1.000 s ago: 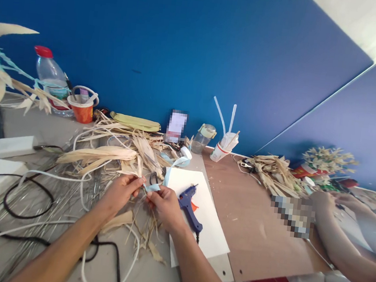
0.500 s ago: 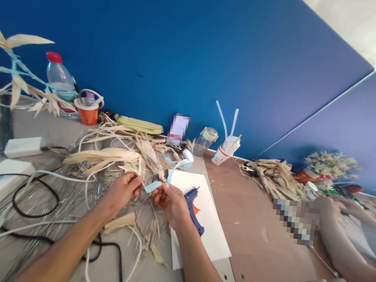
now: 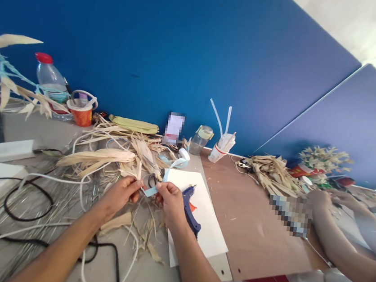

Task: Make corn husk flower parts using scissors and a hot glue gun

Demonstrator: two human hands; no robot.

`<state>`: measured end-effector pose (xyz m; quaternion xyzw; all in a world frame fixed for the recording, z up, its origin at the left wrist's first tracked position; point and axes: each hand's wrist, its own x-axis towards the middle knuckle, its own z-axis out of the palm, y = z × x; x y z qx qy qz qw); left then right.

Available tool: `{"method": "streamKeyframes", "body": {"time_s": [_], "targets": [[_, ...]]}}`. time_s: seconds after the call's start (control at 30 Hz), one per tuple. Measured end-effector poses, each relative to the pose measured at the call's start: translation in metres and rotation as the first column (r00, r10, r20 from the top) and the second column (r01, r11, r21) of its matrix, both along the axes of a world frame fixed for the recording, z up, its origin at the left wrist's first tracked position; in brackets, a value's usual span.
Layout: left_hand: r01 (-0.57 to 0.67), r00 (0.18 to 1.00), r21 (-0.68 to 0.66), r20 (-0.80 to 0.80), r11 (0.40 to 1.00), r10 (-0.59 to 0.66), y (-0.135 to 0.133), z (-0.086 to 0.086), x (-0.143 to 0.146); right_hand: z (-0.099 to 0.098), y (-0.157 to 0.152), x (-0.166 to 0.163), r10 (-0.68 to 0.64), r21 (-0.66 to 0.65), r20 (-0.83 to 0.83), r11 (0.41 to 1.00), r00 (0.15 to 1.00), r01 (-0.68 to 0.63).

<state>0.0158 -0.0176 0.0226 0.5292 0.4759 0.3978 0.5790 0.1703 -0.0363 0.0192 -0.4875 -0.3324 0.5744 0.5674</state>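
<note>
My left hand (image 3: pixel 119 193) and my right hand (image 3: pixel 169 200) meet over the grey table (image 3: pixel 146 272), both pinched on a short strip of light blue tape (image 3: pixel 150 191) stretched between them. The left fingers also grip a thin stem that I cannot make out well. Dried corn husks (image 3: pixel 104 156) lie heaped just beyond the hands. Black-handled scissors (image 3: pixel 152 180) sit right behind the tape. A blue glue gun (image 3: pixel 189 207) rests on a white sheet (image 3: pixel 204 233) beside my right wrist.
White and black cables (image 3: pixel 32 195) loop across the left of the table. A water bottle (image 3: pixel 47 77), an orange cup (image 3: pixel 82 113), a jar (image 3: pixel 202 139) and a cup of glue sticks (image 3: pixel 221 147) line the blue wall. Another person's arms (image 3: pixel 343 240) work at the right, by husks (image 3: pixel 274 171).
The hands stay together on the tape; the strip has tilted slightly and my right hand has shifted a little left. The view has swung a little.
</note>
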Motion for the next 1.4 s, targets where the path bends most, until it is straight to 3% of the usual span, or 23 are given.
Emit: {"method": "streamKeyframes", "body": {"time_s": [0.1,0.23,0.37,0.47,0.57,0.67,0.77,0.83,0.9,1.1,1.4], "targets": [[-0.034,0.999,0.016,0.029,0.999,0.034,0.004,-0.003,-0.005,0.002,0.002,0.003,-0.09,0.064,-0.008,0.994,0.996,0.09],[-0.177,0.979,0.045,0.113,0.983,0.171,0.012,-0.005,-0.012,0.01,0.003,0.008,-0.167,0.133,0.043,0.978,0.985,0.16],[-0.306,0.922,0.01,0.253,0.952,0.294,0.018,-0.004,-0.017,0.026,-0.001,0.012,-0.193,0.191,0.186,0.969,0.963,0.157],[-0.349,0.895,0.004,0.297,0.937,0.332,0.02,-0.004,-0.018,0.04,-0.001,0.015,-0.158,0.192,0.398,0.978,0.904,0.086],[-0.361,0.891,0.011,0.299,0.932,0.342,0.02,-0.003,-0.019,0.049,0.006,0.014,-0.072,0.162,0.718,0.985,0.693,-0.065],[-0.38,0.894,0.042,0.273,0.924,0.355,0.02,-0.003,-0.019,0.049,0.021,0.007,-0.008,0.059,0.949,0.987,0.316,-0.152],[-0.399,0.896,0.085,0.248,0.913,0.369,0.021,-0.005,-0.019,0.044,0.037,-0.001,0.154,-0.154,0.988,0.979,-0.005,-0.131],[-0.409,0.894,0.095,0.242,0.908,0.377,0.021,-0.006,-0.02,0.042,0.045,-0.004,0.224,-0.241,0.964,0.963,-0.142,-0.12],[-0.411,0.895,0.098,0.23,0.906,0.381,0.022,-0.009,-0.02,0.042,0.051,-0.005,0.248,-0.283,0.942,0.95,-0.227,-0.131],[-0.406,0.902,0.107,0.207,0.908,0.379,0.023,-0.013,-0.019,0.047,0.056,-0.007,0.215,-0.294,0.92,0.931,-0.328,-0.217],[-0.391,0.917,0.109,0.135,0.914,0.376,0.022,-0.014,-0.018,0.036,0.058,-0.006,0.233,-0.285,0.933,0.944,-0.275,-0.167]]}}
